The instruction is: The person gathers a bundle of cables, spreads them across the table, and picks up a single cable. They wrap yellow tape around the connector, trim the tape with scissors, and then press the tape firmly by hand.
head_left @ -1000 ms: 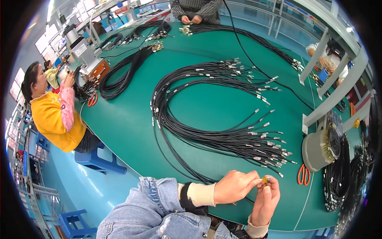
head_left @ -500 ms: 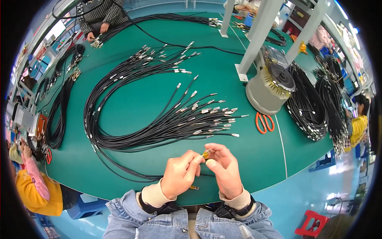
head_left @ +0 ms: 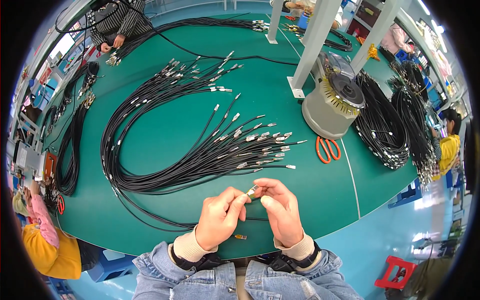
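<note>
My left hand (head_left: 218, 216) pinches a small metal-and-yellow cable connector (head_left: 252, 191) between thumb and fingers, just above the near edge of the green table. My right hand (head_left: 281, 210) has its curled index fingertip at the connector's outer end, its thumb slightly below. The cable behind the connector is mostly hidden by my left hand. Close to my left wrist, another cable end (head_left: 241, 237) with a yellow part rests at the table edge. Beyond my hands lies a big curved bundle of black cables (head_left: 165, 182), with silvery connectors on their ends.
Orange-handled scissors (head_left: 328, 150) lie right of the bundle, beside a grey round machine (head_left: 330, 112) and metal posts (head_left: 307, 55). More coiled black cables (head_left: 385, 130) sit at the right, others (head_left: 70, 155) at the left. Co-workers sit around the table. A red stool (head_left: 396, 272) stands on the floor.
The view has shifted slightly. The connector between my fingers has turned and shows more of its metal end; my hands stay close together in nearly the same place.
</note>
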`<state>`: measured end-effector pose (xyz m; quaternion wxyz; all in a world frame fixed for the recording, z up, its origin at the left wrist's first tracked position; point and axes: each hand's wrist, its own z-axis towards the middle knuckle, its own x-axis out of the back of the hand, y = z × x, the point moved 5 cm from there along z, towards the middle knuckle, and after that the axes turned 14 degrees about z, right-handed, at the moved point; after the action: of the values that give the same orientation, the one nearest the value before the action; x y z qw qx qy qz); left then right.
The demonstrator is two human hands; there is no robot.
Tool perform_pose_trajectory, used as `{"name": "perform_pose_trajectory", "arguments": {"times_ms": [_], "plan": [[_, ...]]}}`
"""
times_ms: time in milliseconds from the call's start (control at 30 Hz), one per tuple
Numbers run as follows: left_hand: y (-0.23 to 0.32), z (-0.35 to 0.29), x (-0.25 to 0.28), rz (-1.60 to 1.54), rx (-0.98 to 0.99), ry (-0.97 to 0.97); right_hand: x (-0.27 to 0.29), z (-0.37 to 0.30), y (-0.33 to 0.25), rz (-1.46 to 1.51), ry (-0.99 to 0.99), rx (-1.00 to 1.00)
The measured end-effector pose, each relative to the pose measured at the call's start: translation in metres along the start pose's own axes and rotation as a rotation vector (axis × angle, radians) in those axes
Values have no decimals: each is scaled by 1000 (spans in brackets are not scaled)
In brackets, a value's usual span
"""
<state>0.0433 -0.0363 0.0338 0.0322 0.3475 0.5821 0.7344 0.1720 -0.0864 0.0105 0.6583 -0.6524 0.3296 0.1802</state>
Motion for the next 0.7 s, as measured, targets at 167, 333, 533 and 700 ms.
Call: {"name": "perform_pose_trajectory", "arguments": {"times_ms": [167,333,533,700], "plan": [[-1,-3,-2,136,-94,112,-1,0,2,-25,30,25],[1,-3,-1,89,-77,81,1,2,6,-80,-12,44],[-2,-2,-1,-21,-12,20,0,2,6,-49,-23,35],[-2,-1,-1,-42,10,-4,-3,1,3,-32,11,36]]}}
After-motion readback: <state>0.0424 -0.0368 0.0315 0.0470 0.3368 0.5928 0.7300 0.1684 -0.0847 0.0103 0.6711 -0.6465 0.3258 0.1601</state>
